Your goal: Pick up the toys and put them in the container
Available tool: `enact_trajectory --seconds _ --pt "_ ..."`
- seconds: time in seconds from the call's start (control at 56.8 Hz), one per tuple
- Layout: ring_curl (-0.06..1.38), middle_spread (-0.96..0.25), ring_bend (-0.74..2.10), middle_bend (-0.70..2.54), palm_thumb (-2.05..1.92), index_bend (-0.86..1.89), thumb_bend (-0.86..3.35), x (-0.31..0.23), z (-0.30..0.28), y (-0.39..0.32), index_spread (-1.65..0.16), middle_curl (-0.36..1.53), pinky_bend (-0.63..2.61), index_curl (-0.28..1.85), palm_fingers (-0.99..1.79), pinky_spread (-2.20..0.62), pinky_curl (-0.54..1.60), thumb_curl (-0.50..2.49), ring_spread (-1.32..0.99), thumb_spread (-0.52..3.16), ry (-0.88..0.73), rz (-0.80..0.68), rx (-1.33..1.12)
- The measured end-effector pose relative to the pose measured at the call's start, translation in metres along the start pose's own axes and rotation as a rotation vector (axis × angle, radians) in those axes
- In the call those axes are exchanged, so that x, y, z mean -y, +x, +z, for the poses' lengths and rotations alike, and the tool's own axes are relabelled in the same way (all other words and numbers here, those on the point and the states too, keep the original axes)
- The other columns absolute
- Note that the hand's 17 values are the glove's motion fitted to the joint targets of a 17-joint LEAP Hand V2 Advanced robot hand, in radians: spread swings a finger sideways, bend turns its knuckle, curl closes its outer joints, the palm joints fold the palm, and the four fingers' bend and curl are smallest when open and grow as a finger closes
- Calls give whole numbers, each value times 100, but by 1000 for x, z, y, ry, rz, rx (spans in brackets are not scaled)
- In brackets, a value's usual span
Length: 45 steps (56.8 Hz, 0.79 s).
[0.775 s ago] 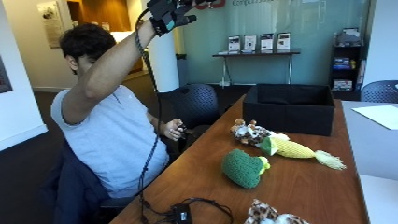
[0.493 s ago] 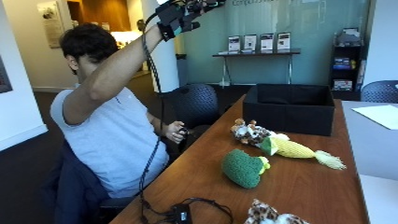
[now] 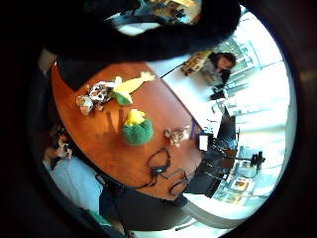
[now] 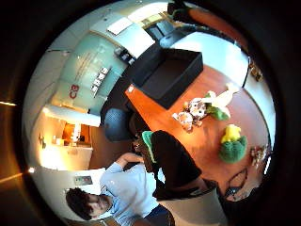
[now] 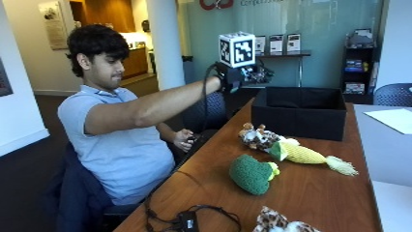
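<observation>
My gloved right hand (image 5: 243, 76) hangs in the air above the table's left edge, left of the black container (image 5: 299, 113) (image 4: 171, 75), with relaxed fingers and nothing in it. On the wooden table (image 5: 322, 193) lie a giraffe plush (image 5: 256, 137) (image 3: 91, 96) (image 4: 190, 113), a corn plush (image 5: 306, 153) (image 3: 126, 88) (image 4: 218, 103) and a green broccoli plush (image 5: 251, 173) (image 3: 136, 130) (image 4: 233, 146). A spotted plush (image 5: 277, 224) (image 3: 177, 135) sits near the front edge. All toys lie well below and apart from the hand.
A tangle of black cable (image 5: 186, 220) (image 3: 161, 171) lies on the table's near corner. The person's bare left hand (image 5: 183, 140) rests at the table edge. A white table with a paper sheet (image 5: 392, 118) adjoins on the right.
The gloved hand has come down from high above the person's head to chest height and reached forward toward the container. The toys have not moved.
</observation>
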State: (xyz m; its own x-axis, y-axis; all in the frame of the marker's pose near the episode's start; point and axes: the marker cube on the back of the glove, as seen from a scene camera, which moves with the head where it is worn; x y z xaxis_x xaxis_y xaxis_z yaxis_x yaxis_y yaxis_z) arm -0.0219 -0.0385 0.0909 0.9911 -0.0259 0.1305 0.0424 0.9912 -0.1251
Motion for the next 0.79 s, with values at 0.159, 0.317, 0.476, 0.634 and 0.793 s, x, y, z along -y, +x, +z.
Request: enact_trajectory --seconds 0.159,0.317,0.476,0.634,0.793 --pt "13 -8 16 15 -6 21 -5 32 100 -4 -36 23 56 29 -10 3 30 18 -11 129 -161 -22 66" --pt "14 -8 15 15 -7 19 -5 46 170 -14 -36 23 57 31 -12 3 31 19 -11 129 -282 -66 58" --pt "13 -8 14 15 -6 19 -4 53 224 -21 -37 24 56 33 -13 3 32 20 -11 129 -361 -77 30" --pt "12 -8 13 15 -5 20 -4 56 259 -22 -37 24 55 34 -15 2 32 21 -11 129 -378 -68 14" --pt "11 -9 11 15 0 24 0 54 273 -20 -37 25 54 37 -12 2 33 23 -10 138 -354 -46 4"
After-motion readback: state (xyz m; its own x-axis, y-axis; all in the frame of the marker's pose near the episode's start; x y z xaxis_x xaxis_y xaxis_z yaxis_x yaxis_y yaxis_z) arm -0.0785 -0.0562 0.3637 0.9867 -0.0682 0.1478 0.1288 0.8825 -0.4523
